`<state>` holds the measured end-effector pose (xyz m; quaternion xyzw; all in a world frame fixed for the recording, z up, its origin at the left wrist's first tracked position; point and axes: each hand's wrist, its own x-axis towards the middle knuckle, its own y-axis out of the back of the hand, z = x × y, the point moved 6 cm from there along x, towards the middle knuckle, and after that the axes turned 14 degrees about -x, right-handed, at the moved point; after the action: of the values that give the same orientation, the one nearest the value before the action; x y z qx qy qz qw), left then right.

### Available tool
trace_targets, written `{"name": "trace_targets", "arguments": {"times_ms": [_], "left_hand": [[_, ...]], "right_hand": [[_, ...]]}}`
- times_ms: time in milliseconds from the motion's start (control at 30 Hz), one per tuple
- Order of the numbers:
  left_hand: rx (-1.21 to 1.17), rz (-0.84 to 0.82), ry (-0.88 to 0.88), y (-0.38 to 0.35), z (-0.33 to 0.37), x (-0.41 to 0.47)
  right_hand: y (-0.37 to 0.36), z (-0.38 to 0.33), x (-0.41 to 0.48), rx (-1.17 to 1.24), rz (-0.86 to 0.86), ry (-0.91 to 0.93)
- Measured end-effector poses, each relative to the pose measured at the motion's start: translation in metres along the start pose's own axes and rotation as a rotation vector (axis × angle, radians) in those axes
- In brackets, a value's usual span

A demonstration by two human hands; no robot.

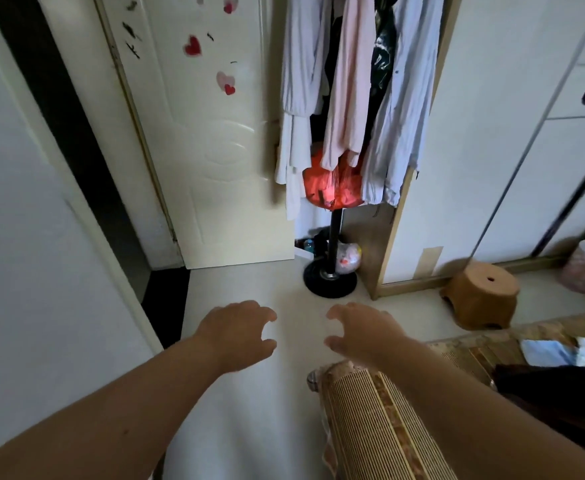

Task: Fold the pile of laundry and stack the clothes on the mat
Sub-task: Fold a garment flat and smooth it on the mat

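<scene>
Head view: left hand (239, 332) and right hand (360, 330), centre frame, fingers loosely curled, holding nothing, above pale floor (249, 410). Crumpled blue, white and dark laundry pile (561, 368) lies on woven bamboo mat (374, 427), lower right.

Head view: your left hand (239, 332) and right hand (360, 332) reach forward side by side over the pale floor (249, 427), fingers loosely curled, holding nothing. The bamboo mat (381, 427) lies beneath your right forearm, with crumpled laundry (561, 372) on it at far right. Ahead stand a coat rack (332, 237) hung with garments and a brown stool (481, 299).
</scene>
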<state>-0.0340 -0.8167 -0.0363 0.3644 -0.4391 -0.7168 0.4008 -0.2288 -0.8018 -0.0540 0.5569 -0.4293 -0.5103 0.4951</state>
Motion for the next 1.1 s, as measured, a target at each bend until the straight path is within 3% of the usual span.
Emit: {"name": "trace_targets", "arguments": {"times_ms": [400,733,900,1100], "left_hand": [[-0.011,-0.039,-0.07,0.042,-0.03,0.224],[0.041,-0.124,-0.292,0.086,-0.056,0.437],[0.036,-0.193,-0.436,0.078,-0.023,0.522],[0.147,-0.312,-0.686,0.044,0.069,0.611]], "right_hand": [[0.021,0.064,0.189,-0.013,-0.027,-0.047],[0.026,0.128,0.346,0.068,-0.056,-0.316],[0.024,0.184,0.381,0.135,-0.063,-0.472],[0.012,0.281,0.403,0.163,-0.048,-0.635]]}}
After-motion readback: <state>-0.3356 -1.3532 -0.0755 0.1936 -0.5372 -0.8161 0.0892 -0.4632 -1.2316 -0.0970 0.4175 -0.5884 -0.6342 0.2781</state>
